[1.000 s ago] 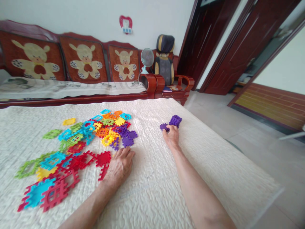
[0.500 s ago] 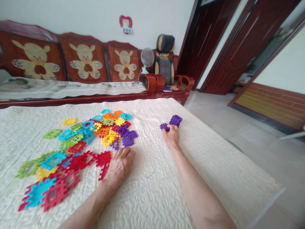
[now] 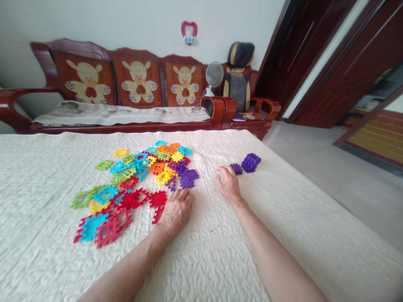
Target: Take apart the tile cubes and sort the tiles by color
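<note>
My right hand point(image 3: 228, 183) is open, its thumb and fingers apart with nothing between them. Just beyond its fingertips lies a single purple interlocking block panel point(image 3: 236, 169), beside a small stack of purple panels point(image 3: 251, 162). My left hand point(image 3: 179, 206) rests on the cover, fingers loosely bent and reaching forward, by the near edge of the pile. Next to it are a red square panel point(image 3: 158, 199) and, a little farther, loose purple panels point(image 3: 187, 182). A mixed heap of blue, green, yellow, orange and red panels spreads to the left, with a blue panel point(image 3: 105, 194) among them.
A cream quilted cover point(image 3: 201, 260) lies over the table. Behind it stand a wooden sofa point(image 3: 103, 128) with bear-patterned cushions, a small fan point(image 3: 214, 74) and a chair with a massage cushion point(image 3: 236, 88). The table's edge slants along the right side above a tiled floor.
My right hand has let go of the single purple panel and drawn back left from it, opening. My left hand stays by the pile. The head view has turned left.
</note>
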